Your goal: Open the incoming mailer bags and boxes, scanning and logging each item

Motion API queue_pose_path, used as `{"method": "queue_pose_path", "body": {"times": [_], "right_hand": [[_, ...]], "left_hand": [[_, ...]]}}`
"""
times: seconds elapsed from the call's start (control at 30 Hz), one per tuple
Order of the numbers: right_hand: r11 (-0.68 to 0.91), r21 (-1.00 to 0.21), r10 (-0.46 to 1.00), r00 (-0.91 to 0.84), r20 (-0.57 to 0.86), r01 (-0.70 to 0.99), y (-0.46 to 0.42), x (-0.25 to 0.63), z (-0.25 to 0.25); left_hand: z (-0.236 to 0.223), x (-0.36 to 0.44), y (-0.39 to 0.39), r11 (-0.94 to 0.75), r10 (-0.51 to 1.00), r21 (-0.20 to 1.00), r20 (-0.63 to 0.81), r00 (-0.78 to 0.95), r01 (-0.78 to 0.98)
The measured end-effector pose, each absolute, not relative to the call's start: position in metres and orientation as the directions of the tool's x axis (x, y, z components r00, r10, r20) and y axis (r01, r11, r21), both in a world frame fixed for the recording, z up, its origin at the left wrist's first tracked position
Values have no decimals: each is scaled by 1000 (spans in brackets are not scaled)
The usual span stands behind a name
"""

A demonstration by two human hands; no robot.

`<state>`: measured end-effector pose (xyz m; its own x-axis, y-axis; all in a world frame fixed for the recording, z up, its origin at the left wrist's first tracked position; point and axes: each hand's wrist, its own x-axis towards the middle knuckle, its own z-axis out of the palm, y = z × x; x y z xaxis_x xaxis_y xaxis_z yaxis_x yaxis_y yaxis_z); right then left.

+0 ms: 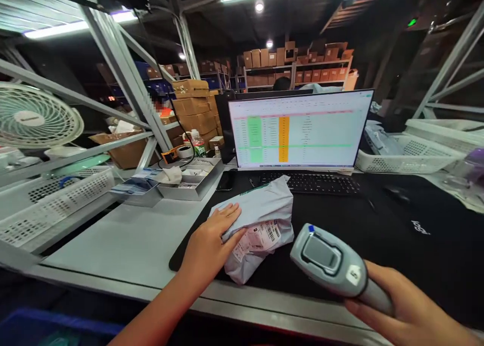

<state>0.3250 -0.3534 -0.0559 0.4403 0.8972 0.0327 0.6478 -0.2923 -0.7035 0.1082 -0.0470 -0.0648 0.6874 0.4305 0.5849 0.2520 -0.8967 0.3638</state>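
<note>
A pale grey plastic mailer parcel (260, 207) lies crumpled on the black desk mat. Its printed shipping label (260, 237) with a barcode faces my right side. My left hand (215, 235) grips the parcel's left end, fingers laid over the top and thumb against the label side. In my right hand (401, 295) is a grey handheld barcode scanner (328, 260), its handle wrapped by my fingers. The scanner's head points left towards the parcel, apart from it. A small white sticker with a number marks its neck.
Behind the parcel stand a keyboard (321, 183) and a monitor (298, 134) showing a spreadsheet. A mouse (396, 192) lies to the right, near white baskets (412, 157). Grey open boxes (189, 184), a phone (227, 180) and a fan (36, 116) are on the left.
</note>
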Motion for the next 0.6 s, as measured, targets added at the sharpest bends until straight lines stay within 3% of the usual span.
{"method": "queue_pose_path", "body": {"times": [0.17,0.43,0.6], "right_hand": [[-249,-817,920,390,-32,520,-333,308,-59],[-237,-830,909,416,-6,506,-340,309,-69],[-348,-802,764,642,58,486,-376,353,-92]], "left_hand": [[-62,108,-50,-936,352,215,623,698,280],[-64,110,-47,-958,245,61,686,685,281],[-62,108,-41,-980,131,-12,715,687,200]]}}
